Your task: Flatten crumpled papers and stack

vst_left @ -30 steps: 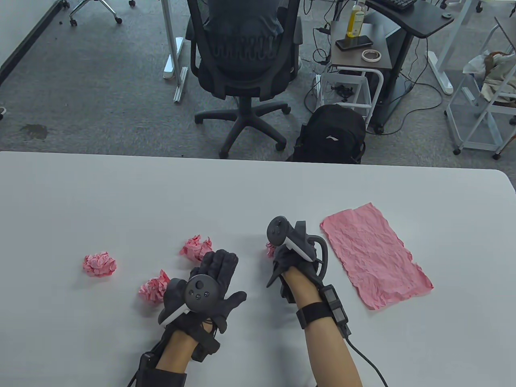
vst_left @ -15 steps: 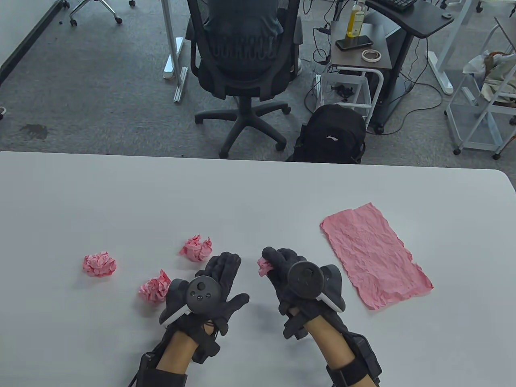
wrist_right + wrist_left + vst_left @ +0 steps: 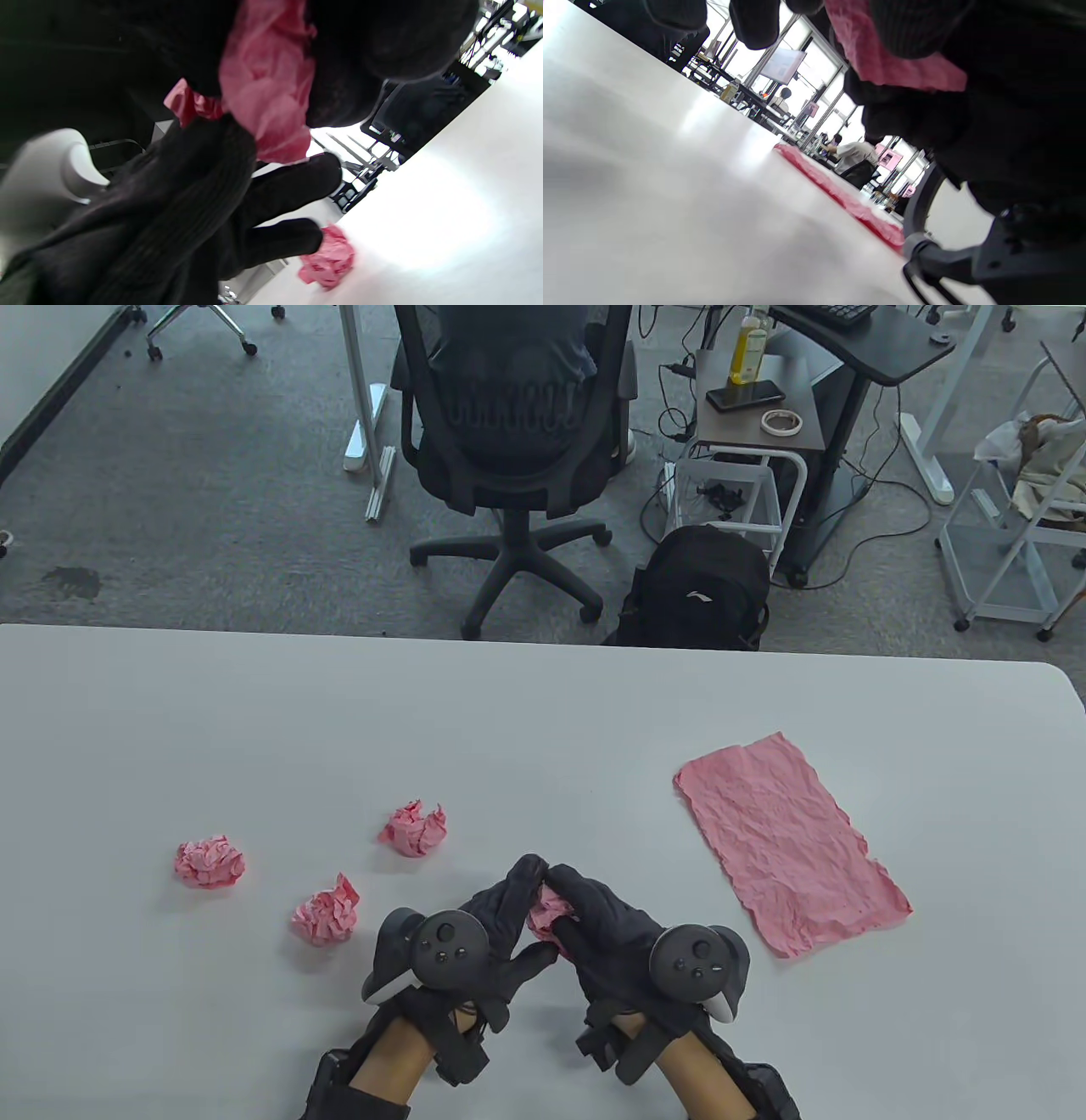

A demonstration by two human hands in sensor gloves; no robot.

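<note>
My left hand (image 3: 501, 933) has come across to join my right hand (image 3: 607, 929) near the table's (image 3: 543, 712) front edge; both now pinch the crumpled paper (image 3: 547, 909), which sits between their fingertips, held just above the surface.

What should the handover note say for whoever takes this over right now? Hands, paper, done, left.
Left hand and right hand: both pinch one crumpled pink paper between them, near the table's front edge; it is not yet opened.
Done: one flattened sheet lies on the right.
Left: three crumpled balls on the left, far-left ball, near ball, upper ball, untouched.
Next, probably: spread the held paper, lay it on the flattened sheet, then do the three balls.
</note>
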